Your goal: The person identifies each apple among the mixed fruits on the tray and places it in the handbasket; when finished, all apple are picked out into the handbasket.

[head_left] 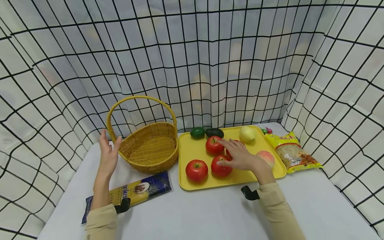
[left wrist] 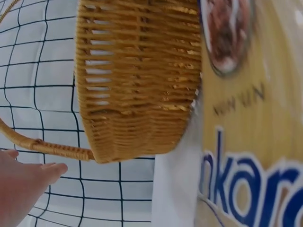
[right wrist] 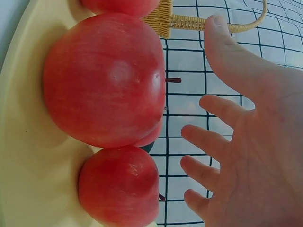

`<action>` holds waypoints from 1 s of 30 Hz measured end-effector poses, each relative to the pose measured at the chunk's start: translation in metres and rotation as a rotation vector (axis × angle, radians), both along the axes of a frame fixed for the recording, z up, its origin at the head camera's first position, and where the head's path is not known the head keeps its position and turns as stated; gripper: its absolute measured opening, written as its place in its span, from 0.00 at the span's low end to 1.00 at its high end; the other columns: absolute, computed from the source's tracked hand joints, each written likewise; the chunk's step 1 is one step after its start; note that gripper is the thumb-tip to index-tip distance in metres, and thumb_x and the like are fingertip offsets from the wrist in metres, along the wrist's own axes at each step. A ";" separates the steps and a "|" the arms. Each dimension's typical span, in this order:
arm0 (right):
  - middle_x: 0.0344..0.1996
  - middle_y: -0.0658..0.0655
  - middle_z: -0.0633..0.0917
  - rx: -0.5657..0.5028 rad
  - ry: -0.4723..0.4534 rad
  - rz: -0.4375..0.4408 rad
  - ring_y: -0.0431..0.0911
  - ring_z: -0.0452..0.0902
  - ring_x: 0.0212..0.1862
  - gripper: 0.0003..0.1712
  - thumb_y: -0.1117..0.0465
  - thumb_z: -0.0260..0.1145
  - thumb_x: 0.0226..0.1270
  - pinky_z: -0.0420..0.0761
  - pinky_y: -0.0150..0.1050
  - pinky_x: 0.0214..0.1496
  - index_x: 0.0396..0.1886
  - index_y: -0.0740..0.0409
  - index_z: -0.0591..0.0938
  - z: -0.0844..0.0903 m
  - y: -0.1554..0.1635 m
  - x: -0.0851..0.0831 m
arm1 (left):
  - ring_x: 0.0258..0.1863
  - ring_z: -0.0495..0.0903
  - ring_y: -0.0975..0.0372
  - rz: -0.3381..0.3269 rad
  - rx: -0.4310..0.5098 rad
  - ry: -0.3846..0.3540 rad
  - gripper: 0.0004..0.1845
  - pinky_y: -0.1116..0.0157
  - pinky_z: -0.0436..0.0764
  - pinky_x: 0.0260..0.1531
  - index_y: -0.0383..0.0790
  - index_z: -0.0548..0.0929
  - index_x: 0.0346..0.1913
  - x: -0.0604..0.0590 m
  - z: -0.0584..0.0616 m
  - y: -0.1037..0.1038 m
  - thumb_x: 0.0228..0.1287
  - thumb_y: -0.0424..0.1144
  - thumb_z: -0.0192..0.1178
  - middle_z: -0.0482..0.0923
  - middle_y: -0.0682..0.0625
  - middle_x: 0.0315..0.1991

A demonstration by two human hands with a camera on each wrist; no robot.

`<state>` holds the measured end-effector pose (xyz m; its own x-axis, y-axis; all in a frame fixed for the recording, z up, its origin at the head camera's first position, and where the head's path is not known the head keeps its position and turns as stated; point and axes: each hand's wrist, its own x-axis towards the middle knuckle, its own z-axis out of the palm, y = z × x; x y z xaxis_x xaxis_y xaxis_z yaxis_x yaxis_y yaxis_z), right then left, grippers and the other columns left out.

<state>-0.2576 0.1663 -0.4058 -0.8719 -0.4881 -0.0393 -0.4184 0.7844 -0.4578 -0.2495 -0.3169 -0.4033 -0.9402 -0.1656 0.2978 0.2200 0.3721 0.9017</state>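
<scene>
My left hand [head_left: 108, 156] hovers with spread fingers at the left side of a yellow wicker basket [head_left: 160, 165], near the foot of its handle [left wrist: 61, 150]. It holds nothing. Below that wrist lies a long blue and yellow pasta packet [head_left: 147, 191]. On the right, my other hand [head_left: 240, 156] reaches over a yellow tray [head_left: 240, 179] of fruit, fingers extended and apart. In the right wrist view its palm [right wrist: 260, 156] faces a large red apple [right wrist: 104, 80], with a gap between them. A further red apple [head_left: 196, 170] sits at the tray's front left.
Two dark green avocado-like fruits [head_left: 197, 132] lie along the tray's back edge, with a pale yellow pear-like fruit [head_left: 247, 134] and a peach [head_left: 266, 158] to the right. A yellow snack-like bag [head_left: 295, 153] lies beside the tray. Black netting over white cloth [head_left: 210, 76] walls the table.
</scene>
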 end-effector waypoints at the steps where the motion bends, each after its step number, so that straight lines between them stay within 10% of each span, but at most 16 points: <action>1: 0.83 0.63 0.56 0.005 -0.005 0.001 0.69 0.46 0.82 0.56 0.29 0.63 0.65 0.45 0.72 0.81 0.84 0.47 0.54 -0.002 0.000 0.000 | 0.84 0.24 0.47 -0.007 -0.003 -0.010 0.45 0.44 0.32 0.83 0.50 0.24 0.82 0.000 -0.002 -0.001 0.82 0.52 0.45 0.18 0.48 0.84; 15: 0.84 0.64 0.49 -0.008 -0.145 0.075 0.67 0.42 0.83 0.52 0.37 0.68 0.67 0.41 0.69 0.83 0.83 0.48 0.56 -0.006 -0.021 0.006 | 0.84 0.26 0.47 -0.084 -0.027 -0.012 0.46 0.38 0.38 0.80 0.51 0.22 0.81 -0.004 -0.010 -0.007 0.83 0.51 0.45 0.19 0.44 0.84; 30: 0.74 0.59 0.68 0.025 -0.236 0.037 0.59 0.62 0.74 0.41 0.48 0.75 0.64 0.74 0.64 0.71 0.75 0.47 0.71 -0.008 -0.027 0.004 | 0.84 0.26 0.46 -0.065 -0.077 -0.004 0.46 0.36 0.38 0.80 0.51 0.21 0.81 -0.006 -0.012 -0.005 0.83 0.50 0.45 0.19 0.43 0.84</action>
<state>-0.2531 0.1390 -0.4135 -0.8188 -0.5157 -0.2524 -0.3304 0.7827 -0.5274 -0.2555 -0.3218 -0.4153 -0.9492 -0.0810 0.3039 0.2428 0.4258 0.8717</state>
